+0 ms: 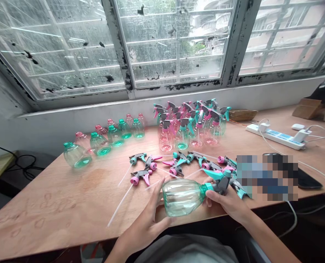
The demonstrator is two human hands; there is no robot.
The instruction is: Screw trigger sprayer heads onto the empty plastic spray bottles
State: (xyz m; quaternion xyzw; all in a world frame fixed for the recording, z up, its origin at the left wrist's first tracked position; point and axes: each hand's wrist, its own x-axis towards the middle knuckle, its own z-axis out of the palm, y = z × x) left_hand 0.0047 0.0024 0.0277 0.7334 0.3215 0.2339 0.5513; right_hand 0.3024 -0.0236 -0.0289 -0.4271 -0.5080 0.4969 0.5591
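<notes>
Across the wooden table [55, 219], a crowded bench leaves the work exposed to knocks: beyond the hands stand the topped bottles [166, 140], packed so close that one bumped from the front could tip its neighbors. To the far left of the hands, two uneven rows of open bottles [99, 145], light and headless, might topple at a brush of the sleeve or arm. Between both hands, just over the near edge, a green bottle [181, 197] lies on its side in the air, the left hand [151, 219] cupped around its base and the right hand [228, 204] closed at its neck; smooth, curved plastic could slip from the loose left grip and drop off the edge. Its spray head [222, 182] appears seated, though the thread is hidden; a tilted start could cross it and leave a leak. Just beyond the fingers, loose heads [135, 179] lie tangled, where lifting one might drag another. Thinnest of all, the tubes [120, 206] stick out beyond the left hand, where a passing wrist could bend or dislodge them.
</notes>
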